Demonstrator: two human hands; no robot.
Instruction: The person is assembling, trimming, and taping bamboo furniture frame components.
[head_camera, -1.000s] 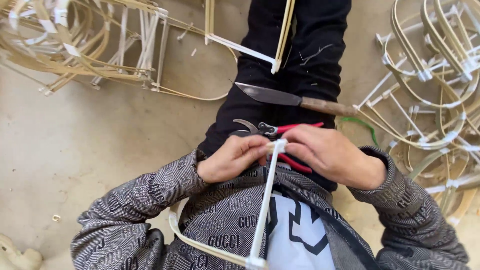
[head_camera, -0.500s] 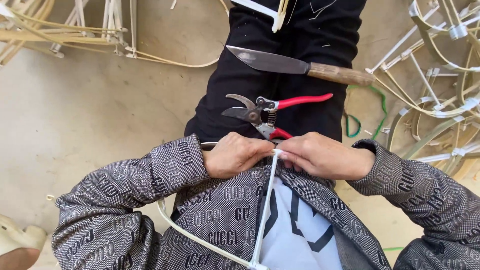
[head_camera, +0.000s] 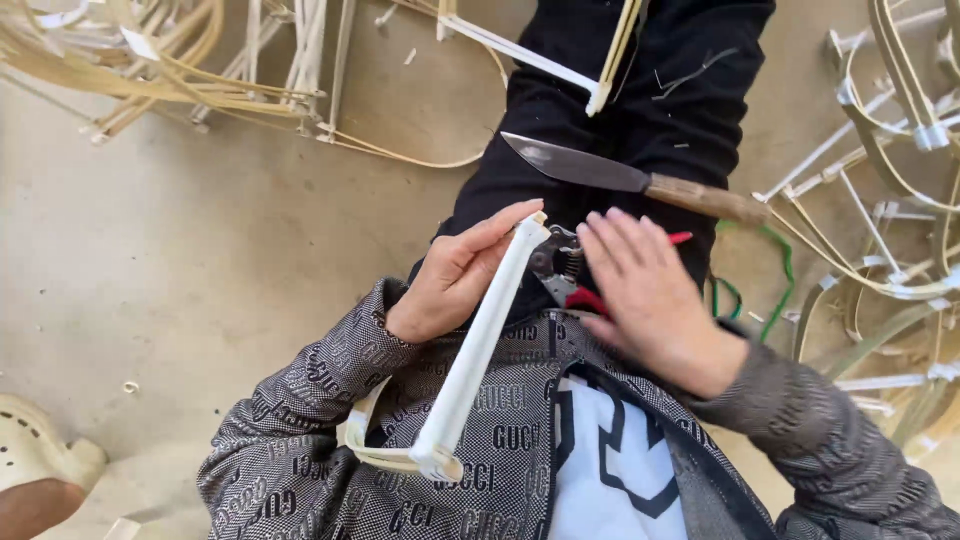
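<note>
While left hand (head_camera: 455, 280) grips white rod (head_camera: 478, 345), right hand (head_camera: 645, 290) (open) covers pruners (head_camera: 556, 268).

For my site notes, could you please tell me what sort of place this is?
Probably a small craft workshop with a bare concrete floor: bundles of split cane strips, taped bent frames, plus a knife and pruning shears on the lap.

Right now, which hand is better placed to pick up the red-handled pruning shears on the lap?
Probably the right hand: it hovers open directly over the shears, while the left hand grips the white strip.
</note>
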